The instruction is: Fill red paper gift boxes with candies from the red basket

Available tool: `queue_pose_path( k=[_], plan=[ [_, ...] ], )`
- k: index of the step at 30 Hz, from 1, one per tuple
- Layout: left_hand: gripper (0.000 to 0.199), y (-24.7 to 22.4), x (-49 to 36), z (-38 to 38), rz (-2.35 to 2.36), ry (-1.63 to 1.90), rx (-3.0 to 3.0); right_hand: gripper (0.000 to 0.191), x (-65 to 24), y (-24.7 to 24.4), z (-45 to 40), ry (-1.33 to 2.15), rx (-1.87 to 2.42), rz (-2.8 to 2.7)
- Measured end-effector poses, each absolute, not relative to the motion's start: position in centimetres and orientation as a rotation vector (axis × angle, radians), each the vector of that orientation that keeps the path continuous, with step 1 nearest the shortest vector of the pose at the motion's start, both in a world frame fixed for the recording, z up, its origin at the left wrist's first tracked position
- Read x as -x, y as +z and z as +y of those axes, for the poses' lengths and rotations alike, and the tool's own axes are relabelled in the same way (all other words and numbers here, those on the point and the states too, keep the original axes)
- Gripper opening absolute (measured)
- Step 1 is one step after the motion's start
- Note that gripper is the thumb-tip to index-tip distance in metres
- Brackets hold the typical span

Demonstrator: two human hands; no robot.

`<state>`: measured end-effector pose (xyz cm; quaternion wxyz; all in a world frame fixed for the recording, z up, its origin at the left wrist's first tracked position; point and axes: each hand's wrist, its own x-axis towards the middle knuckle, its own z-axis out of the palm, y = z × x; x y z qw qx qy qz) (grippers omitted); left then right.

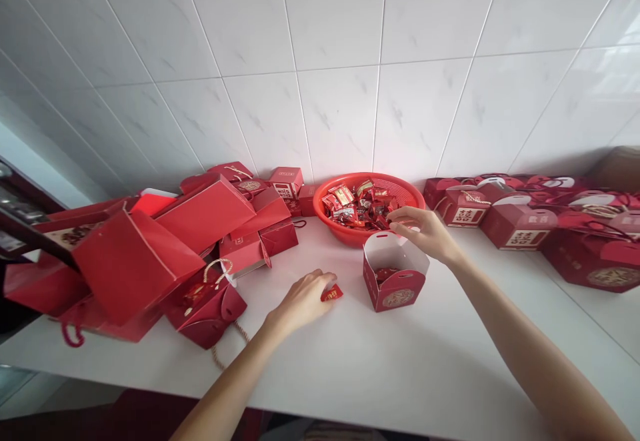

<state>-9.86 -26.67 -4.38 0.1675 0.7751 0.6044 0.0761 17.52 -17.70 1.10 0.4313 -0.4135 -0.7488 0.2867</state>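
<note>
A red-wrapped candy (332,293) is in the fingers of my left hand (306,297), low over the white tabletop left of an open gift box. That gift box (395,293) stands upright, dark red with a gold round emblem and a white inside, and some red packets show in it. Behind the box, my right hand (419,229) reaches to the right rim of a red plastic basket (345,233). Its fingers are bent close together by the wrapped candies (363,204) in the basket; what they hold, if anything, I cannot make out.
Several red gift boxes (135,261) lie heaped on the left, one with a rope handle (220,271) near the front. Closed gift boxes (523,224) stand in rows on the right. A tiled wall (335,114) rises behind the white table (320,374).
</note>
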Motion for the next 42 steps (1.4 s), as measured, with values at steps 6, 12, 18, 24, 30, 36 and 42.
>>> queue_pose_path(
  k=[6, 12, 18, 24, 30, 36, 42],
  plan=[
    [0.018, -1.0, 9.5, -25.1, 1.569, 0.395, -2.124, 0.026, -18.0, 1.1, -17.6, 0.712, 1.027, -1.862],
    [0.035, 4.0, 6.8, -19.2, 1.522, 1.177, -2.173, 0.024, -17.8, 1.0, -17.5, 0.703, 1.039, -1.859],
    [0.025, 3.0, 6.5, -17.2, 1.523, 1.22, -2.175, 0.021, -19.2, -0.2, -16.2, 0.461, 1.193, -1.769],
    [0.04, -0.2, 7.0, -20.4, 1.33, 1.161, -1.92, 0.024, -20.8, -1.8, -14.2, 0.306, 1.396, -1.683],
    [0.034, -0.2, 4.1, -22.2, 1.234, 1.051, -1.974, 0.021, -20.1, -1.8, -14.3, 0.301, 1.42, -1.677],
    [0.033, -0.8, 4.1, -21.8, 1.293, 0.987, -1.991, 0.03, -19.9, 0.5, -18.7, 0.543, 1.071, -1.868],
    [0.043, -0.4, 5.1, -22.8, 1.301, 0.913, -2.0, 0.032, -20.5, 0.5, -23.1, 0.584, 0.997, -2.115]
  ],
)
